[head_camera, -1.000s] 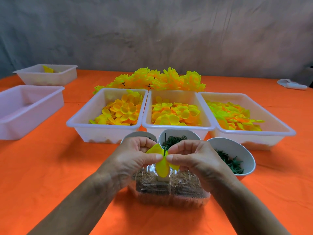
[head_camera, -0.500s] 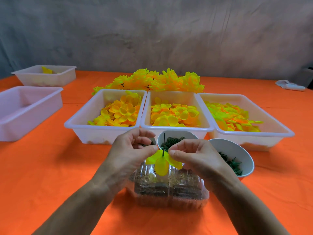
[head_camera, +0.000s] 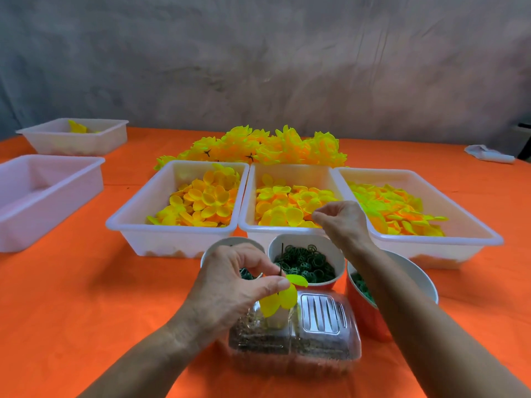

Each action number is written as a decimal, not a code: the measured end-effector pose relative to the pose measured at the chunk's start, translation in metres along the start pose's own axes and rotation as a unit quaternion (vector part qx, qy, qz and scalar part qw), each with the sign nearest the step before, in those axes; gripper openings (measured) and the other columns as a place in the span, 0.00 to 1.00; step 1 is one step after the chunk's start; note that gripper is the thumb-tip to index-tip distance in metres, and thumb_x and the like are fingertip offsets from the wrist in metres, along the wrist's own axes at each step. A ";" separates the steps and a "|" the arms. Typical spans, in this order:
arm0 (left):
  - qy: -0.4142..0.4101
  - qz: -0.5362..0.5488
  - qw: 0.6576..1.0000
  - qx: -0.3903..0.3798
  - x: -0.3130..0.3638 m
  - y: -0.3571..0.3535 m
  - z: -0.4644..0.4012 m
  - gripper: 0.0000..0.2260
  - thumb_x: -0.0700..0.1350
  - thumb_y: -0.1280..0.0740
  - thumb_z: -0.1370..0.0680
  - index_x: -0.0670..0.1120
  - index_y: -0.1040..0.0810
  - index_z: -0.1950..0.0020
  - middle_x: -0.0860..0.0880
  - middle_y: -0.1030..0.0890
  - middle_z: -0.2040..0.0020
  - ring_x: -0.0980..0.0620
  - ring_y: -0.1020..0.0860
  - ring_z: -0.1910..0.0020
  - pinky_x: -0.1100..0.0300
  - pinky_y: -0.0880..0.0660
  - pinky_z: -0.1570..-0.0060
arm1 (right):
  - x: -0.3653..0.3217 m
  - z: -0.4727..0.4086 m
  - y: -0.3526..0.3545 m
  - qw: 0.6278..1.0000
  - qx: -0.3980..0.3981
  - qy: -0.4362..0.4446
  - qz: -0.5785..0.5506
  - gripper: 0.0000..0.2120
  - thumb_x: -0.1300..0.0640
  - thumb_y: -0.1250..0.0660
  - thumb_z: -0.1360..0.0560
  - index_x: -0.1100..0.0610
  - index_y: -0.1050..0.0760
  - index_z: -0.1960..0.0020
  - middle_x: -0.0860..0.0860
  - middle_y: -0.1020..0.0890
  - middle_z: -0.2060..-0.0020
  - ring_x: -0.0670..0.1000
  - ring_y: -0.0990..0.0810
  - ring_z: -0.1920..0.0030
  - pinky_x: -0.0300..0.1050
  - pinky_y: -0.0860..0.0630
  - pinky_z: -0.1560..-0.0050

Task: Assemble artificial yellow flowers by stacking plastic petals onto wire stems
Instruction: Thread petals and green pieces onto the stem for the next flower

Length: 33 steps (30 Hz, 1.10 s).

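My left hand [head_camera: 230,285] pinches a thin dark wire stem [head_camera: 281,254] that carries a yellow petal layer [head_camera: 280,300], holding it above a clear plastic box [head_camera: 321,340]. My right hand [head_camera: 342,222] hovers over the near edge of the middle white tray [head_camera: 287,170] of yellow petals [head_camera: 287,205]. Its thumb and forefinger are drawn close together just above the petals. Whether they pinch a petal is unclear. A left tray [head_camera: 138,216] holds rounder yellow-orange petals, and a right tray [head_camera: 459,225] holds pointed yellow-green ones.
Three round cups stand before the trays: one of green rings [head_camera: 307,262], one behind my left hand [head_camera: 227,242], one under my right forearm [head_camera: 416,277]. Finished yellow flowers [head_camera: 258,147] lie piled behind the trays. Two more white trays [head_camera: 43,191] [head_camera: 77,139] stand at the left.
My right hand has let go of the petal on the stem and moved up and right to the middle tray. My left hand still holds the stem over the clear box.
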State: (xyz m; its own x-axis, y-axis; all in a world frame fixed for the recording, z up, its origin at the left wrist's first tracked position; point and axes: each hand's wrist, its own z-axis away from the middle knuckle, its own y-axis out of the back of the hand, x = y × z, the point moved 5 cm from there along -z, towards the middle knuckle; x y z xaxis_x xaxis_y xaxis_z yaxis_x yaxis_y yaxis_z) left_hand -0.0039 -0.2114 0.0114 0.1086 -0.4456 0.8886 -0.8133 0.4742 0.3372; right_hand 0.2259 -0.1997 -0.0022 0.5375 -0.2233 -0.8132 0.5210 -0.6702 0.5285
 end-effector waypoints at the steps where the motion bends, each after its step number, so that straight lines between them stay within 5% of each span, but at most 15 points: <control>1: 0.002 0.000 1.000 -0.003 -0.001 0.000 -0.001 0.08 0.39 0.22 0.36 0.49 0.18 0.70 0.46 0.19 0.64 0.44 0.21 0.59 0.56 0.26 0.56 | 0.004 -0.008 0.001 1.000 0.003 -0.009 0.015 0.05 0.59 0.30 0.29 0.59 0.16 0.55 0.56 0.15 0.56 0.52 0.19 0.55 0.45 0.26 0.53; 5: 0.007 -0.006 1.000 -0.024 -0.004 0.001 -0.004 0.08 0.40 0.21 0.36 0.50 0.18 0.70 0.48 0.18 0.64 0.46 0.21 0.59 0.59 0.26 0.57 | 0.009 -0.023 0.002 0.999 -0.033 -0.018 0.039 0.05 0.61 0.28 0.30 0.58 0.16 0.55 0.56 0.16 0.55 0.52 0.20 0.56 0.42 0.26 0.58; 11: 0.027 0.000 0.999 -0.020 -0.006 0.000 -0.003 0.07 0.40 0.21 0.36 0.48 0.18 0.70 0.46 0.18 0.64 0.46 0.20 0.60 0.58 0.25 0.58 | -0.016 0.008 -0.008 0.973 -0.194 0.119 0.042 0.06 0.65 0.26 0.33 0.55 0.17 0.63 0.52 0.15 0.64 0.47 0.20 0.62 0.42 0.25 0.57; 13: 0.032 -0.003 0.999 -0.024 -0.004 0.000 -0.002 0.07 0.40 0.22 0.36 0.47 0.18 0.69 0.46 0.18 0.65 0.51 0.21 0.64 0.65 0.27 0.67 | -0.019 0.022 -0.015 0.942 -0.224 0.185 0.168 0.07 0.66 0.29 0.32 0.56 0.16 0.60 0.53 0.15 0.61 0.48 0.20 0.60 0.38 0.27 0.59; 16: 0.039 0.005 0.999 -0.030 0.002 0.000 0.000 0.07 0.37 0.23 0.35 0.45 0.18 0.69 0.45 0.18 0.65 0.63 0.26 0.74 0.76 0.34 0.77 | -0.018 0.042 -0.027 0.837 -0.241 0.254 0.421 0.09 0.66 0.36 0.29 0.54 0.21 0.58 0.57 0.21 0.59 0.59 0.22 0.53 0.44 0.33 0.62; 19: 0.049 0.023 0.998 -0.031 0.006 -0.001 0.002 0.07 0.36 0.23 0.34 0.44 0.19 0.69 0.43 0.18 0.65 0.66 0.29 0.79 0.77 0.37 0.79 | -0.022 0.050 -0.029 0.790 -0.235 0.271 0.497 0.08 0.67 0.40 0.26 0.56 0.25 0.55 0.60 0.26 0.60 0.61 0.23 0.53 0.45 0.38 0.62; 25: 0.059 0.034 0.997 -0.029 0.008 -0.002 0.004 0.06 0.35 0.24 0.33 0.42 0.19 0.67 0.43 0.18 0.65 0.66 0.31 0.82 0.78 0.39 0.82 | -0.017 0.044 -0.025 0.813 -0.201 0.251 0.485 0.07 0.65 0.38 0.26 0.61 0.23 0.50 0.59 0.26 0.59 0.59 0.24 0.54 0.46 0.39 0.62; 29: 0.060 0.041 0.997 -0.024 0.005 -0.004 0.003 0.07 0.35 0.24 0.34 0.43 0.19 0.68 0.49 0.19 0.69 0.65 0.28 0.77 0.75 0.35 0.78 | -0.012 0.038 -0.017 0.908 -0.198 0.200 0.311 0.07 0.66 0.32 0.29 0.61 0.19 0.52 0.58 0.19 0.56 0.58 0.22 0.51 0.46 0.32 0.59; 33: 0.072 0.051 0.996 -0.017 0.002 -0.004 0.003 0.08 0.35 0.24 0.34 0.44 0.19 0.69 0.53 0.21 0.72 0.65 0.29 0.79 0.75 0.35 0.79 | -0.009 0.038 -0.009 0.953 -0.171 0.171 0.184 0.09 0.70 0.33 0.31 0.62 0.16 0.54 0.58 0.15 0.59 0.51 0.19 0.60 0.33 0.34 0.64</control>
State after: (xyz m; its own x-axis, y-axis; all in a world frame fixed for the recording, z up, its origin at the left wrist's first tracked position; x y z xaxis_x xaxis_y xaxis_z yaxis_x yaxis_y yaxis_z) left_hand -0.0021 -0.2163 0.0111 0.1099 -0.2816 0.9532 -0.8044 0.5381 0.2517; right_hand 0.1918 -0.2186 -0.0088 0.8792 -0.1162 -0.4621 0.4101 -0.3092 0.8580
